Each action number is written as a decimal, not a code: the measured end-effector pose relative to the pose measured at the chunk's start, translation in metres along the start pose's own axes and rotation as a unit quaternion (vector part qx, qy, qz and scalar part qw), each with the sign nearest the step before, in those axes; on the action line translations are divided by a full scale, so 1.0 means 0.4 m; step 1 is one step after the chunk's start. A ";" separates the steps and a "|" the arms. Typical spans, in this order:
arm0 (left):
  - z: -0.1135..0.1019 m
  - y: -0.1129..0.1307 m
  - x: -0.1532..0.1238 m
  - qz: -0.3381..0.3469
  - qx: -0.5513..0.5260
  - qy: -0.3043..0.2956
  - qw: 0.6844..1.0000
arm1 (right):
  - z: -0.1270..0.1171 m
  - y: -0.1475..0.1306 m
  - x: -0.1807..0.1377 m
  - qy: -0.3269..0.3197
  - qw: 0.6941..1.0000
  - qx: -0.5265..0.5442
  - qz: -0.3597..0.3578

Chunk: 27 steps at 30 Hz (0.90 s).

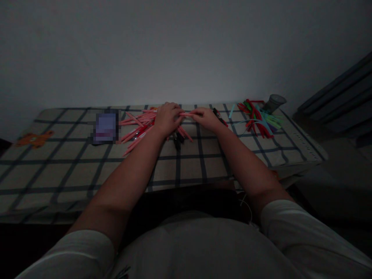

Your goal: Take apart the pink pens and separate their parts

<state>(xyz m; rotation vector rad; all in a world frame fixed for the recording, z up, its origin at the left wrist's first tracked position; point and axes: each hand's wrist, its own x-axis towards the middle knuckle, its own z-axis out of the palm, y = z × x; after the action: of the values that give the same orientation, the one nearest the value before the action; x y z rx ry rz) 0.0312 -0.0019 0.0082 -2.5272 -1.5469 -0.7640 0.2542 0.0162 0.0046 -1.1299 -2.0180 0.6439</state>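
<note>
Between my two hands, just above the table, a slim pink pen-like stick (pixel 187 114) lies almost level. My left hand (pixel 168 117) is closed on its left end, with the fingertips partly hidden. The thumb and fingers of my right hand (pixel 205 117) pinch the other end. Beneath and beside my left hand spreads a loose pile of pink pen-like sticks (pixel 139 122), several with pale markings. Some black pieces (pixel 178 141) lie in front of that hand. A few dark and red items (pixel 218 114) rest just beyond my right hand, too dim to name.
A checked cloth (pixel 72 166) covers the table, which stands against a wall. To the left are a blurred-out phone-like device (pixel 106 128) and an orange bear-shaped piece (pixel 35 139). Colourful strips (pixel 258 120) and a grey cup (pixel 274 102) sit at the right.
</note>
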 end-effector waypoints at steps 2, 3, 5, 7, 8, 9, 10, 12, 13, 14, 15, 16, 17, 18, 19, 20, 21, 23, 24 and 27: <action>-0.006 0.006 0.001 -0.009 0.008 -0.022 1.000 | -0.001 -0.003 0.001 0.012 1.000 0.024 0.004; -0.009 0.008 0.000 -0.015 0.010 -0.031 0.999 | -0.003 -0.002 0.002 0.023 0.999 0.030 0.014; -0.012 0.012 -0.001 -0.028 0.009 -0.044 0.999 | -0.008 0.003 0.006 0.044 0.998 0.033 0.041; -0.013 0.014 -0.003 -0.038 0.008 -0.049 0.998 | -0.011 0.009 0.009 0.057 0.995 0.040 0.074; -0.013 0.014 -0.004 -0.040 0.009 -0.051 0.998 | -0.012 0.011 0.010 0.059 0.993 0.052 0.090; -0.013 0.014 -0.005 -0.039 0.010 -0.052 0.998 | -0.012 0.011 0.011 0.058 0.991 0.068 0.104; -0.013 0.013 -0.006 -0.038 0.011 -0.051 0.998 | -0.011 0.010 0.011 0.057 0.988 0.086 0.117; -0.013 0.012 -0.007 -0.034 0.013 -0.052 0.998 | -0.007 0.004 0.011 0.053 0.982 0.120 0.135; -0.014 0.012 -0.007 -0.033 0.015 -0.053 0.998 | -0.006 0.001 0.011 0.048 0.980 0.133 0.139; -0.014 0.011 -0.008 -0.031 0.016 -0.055 0.998 | -0.004 -0.003 0.010 0.044 0.978 0.145 0.141; -0.014 0.012 -0.008 -0.029 0.017 -0.056 0.998 | -0.002 -0.006 0.010 0.039 0.977 0.155 0.143; -0.015 0.012 -0.008 -0.027 0.017 -0.057 0.998 | -0.001 -0.007 0.009 0.035 0.975 0.165 0.145; -0.015 0.013 -0.008 -0.025 0.016 -0.057 0.998 | 0.000 -0.008 0.008 0.030 0.973 0.175 0.147; -0.015 0.015 -0.008 -0.024 0.014 -0.056 0.998 | 0.001 -0.007 0.007 0.027 0.972 0.182 0.147; -0.015 0.016 -0.008 -0.023 0.013 -0.055 0.998 | 0.002 -0.006 0.007 0.024 0.971 0.186 0.146; -0.015 0.017 -0.008 -0.023 0.012 -0.055 0.998 | 0.003 -0.004 0.006 0.021 0.972 0.186 0.144; -0.014 0.018 -0.007 -0.024 0.013 -0.054 0.998 | 0.004 -0.002 0.006 0.017 0.973 0.182 0.141; -0.012 0.019 -0.007 -0.025 0.016 -0.056 0.998 | 0.004 0.001 0.005 0.008 0.975 0.171 0.139; -0.011 0.019 -0.007 -0.024 0.017 -0.057 0.998 | 0.003 0.002 0.005 0.005 0.976 0.166 0.139; -0.009 0.020 -0.008 -0.024 0.016 -0.062 0.998 | 0.000 0.001 0.006 -0.001 0.979 0.156 0.133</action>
<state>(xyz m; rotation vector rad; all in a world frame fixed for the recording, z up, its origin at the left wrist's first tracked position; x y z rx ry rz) 0.0354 -0.0095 0.0113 -2.5666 -1.6489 -0.5935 0.2538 0.0184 0.0051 -1.2132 -1.7045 1.0559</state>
